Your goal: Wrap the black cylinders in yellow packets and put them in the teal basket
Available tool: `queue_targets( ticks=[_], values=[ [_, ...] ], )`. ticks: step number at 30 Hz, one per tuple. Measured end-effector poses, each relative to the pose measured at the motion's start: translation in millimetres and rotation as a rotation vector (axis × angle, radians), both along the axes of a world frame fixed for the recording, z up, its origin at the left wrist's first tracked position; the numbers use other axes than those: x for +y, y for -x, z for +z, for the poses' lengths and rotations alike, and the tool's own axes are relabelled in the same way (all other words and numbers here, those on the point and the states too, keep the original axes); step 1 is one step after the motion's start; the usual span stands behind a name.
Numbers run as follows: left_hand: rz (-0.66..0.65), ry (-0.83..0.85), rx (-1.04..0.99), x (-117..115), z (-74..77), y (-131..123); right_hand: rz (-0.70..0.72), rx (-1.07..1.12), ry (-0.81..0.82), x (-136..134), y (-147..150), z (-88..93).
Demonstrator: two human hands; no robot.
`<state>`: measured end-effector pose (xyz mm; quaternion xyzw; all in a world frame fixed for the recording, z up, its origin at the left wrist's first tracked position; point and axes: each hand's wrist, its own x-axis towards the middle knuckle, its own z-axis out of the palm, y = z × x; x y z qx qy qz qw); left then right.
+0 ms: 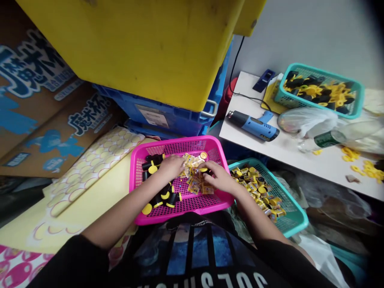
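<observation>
A pink plastic basket rests at my lap. Small black containers with yellow caps lie on its left side, and clear printed plastic sleeves are heaped on its right. My left hand reaches over the basket's middle, fingers closed at the edge of the sleeves. Whatever sits under those fingertips is mostly hidden. In my right hand is a small black container with a yellow cap, gripped between thumb and fingers just above the sleeves. A round yellow cap shows near the far rim.
A teal basket of sleeved containers stands right of the pink one. On the white table are a blue heat gun, a teal basket of black and yellow parts and plastic bags. Ahead rise blue crates; cartons stand left.
</observation>
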<state>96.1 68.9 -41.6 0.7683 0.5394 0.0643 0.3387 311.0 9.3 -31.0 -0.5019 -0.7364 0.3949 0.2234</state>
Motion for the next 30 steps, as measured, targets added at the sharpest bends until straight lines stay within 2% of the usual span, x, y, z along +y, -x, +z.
queue_targets(
  ticks=[4, 7, 10, 14, 18, 21, 23, 27, 30],
  values=[
    [0.062, 0.064, -0.024, 11.4, -24.7, -20.7, -0.157, 0.124, -0.041, 1.9, -4.2, 0.7],
    [0.147, 0.128, -0.072, 19.5, -30.3, -14.6, -0.175, 0.223, -0.016, 1.4, -6.9, 0.6],
    [0.232, 0.184, -0.176, 23.9, -19.6, 3.0, -0.210, 0.340, 0.077, 3.7, -7.2, 1.2],
    [0.280, 0.301, -0.338, 15.3, 7.7, 21.2, -0.281, 0.475, 0.272, 12.3, 6.1, 7.1],
    [0.352, 0.383, -0.546, -3.6, 30.2, 22.5, -0.317, 0.443, 0.212, 24.3, 31.6, 14.1],
    [0.395, 0.429, -0.678, -15.1, 36.8, 20.8, -0.283, 0.414, 0.231, 32.0, 45.1, 13.6],
    [0.415, 0.360, -0.682, -19.5, 35.4, 23.4, -0.244, 0.404, 0.201, 34.1, 46.8, 12.6],
    [0.442, 0.065, -0.539, -22.8, 26.6, 35.8, -0.267, 0.436, -0.077, 28.8, 36.0, 16.2],
    [0.387, 0.012, -0.525, -25.6, 29.4, 36.5, -0.247, 0.498, -0.219, 21.3, 27.7, 20.5]
  ],
)
